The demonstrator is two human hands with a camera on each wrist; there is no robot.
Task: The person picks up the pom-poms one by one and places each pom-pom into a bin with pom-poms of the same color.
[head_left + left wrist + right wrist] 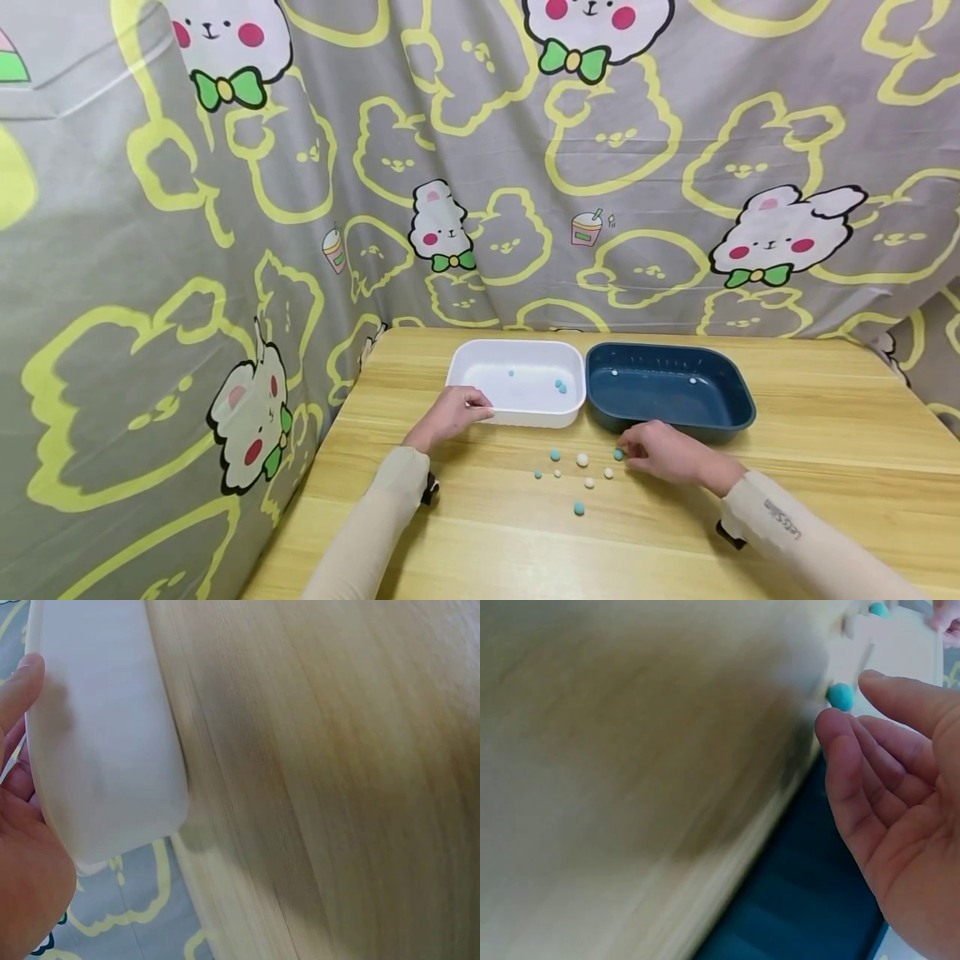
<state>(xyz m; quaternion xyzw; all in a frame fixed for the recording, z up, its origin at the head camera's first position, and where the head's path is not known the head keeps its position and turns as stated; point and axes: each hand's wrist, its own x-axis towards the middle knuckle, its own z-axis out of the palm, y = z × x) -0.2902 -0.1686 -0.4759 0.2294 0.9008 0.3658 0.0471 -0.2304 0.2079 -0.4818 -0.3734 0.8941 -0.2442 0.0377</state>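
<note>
The near teal ball [618, 454] sits, in the head view, just below and right of the frame's centre, at the fingertips of the right hand [667, 452]. That hand's thumb and index finger stand slightly apart beside the ball; whether they touch it I cannot tell. Left of it, scattered over the wooden table [487, 525], lie four white balls [582, 459] and three other teal balls [578, 508]. Above them, around the middle of the frame, stand a white tray [528, 419] and, to its right, a dark blue tray [652, 400]. The white one contains three small teal pieces [562, 388], the blue one two small white pieces [692, 381]. The left hand [452, 414] grips the white tray at its lower left corner. A patterned curtain [510, 150] fills the upper frame.

In the left wrist view, the left hand, at the left edge, holds the white tray's rim, thumb on the near side and fingers behind.

In the right wrist view, the near teal ball shows at upper right, by the narrow gap between thumb and index fingertips; the other fingers are loosely bent. The dark blue tray lies below, at bottom centre.
</note>
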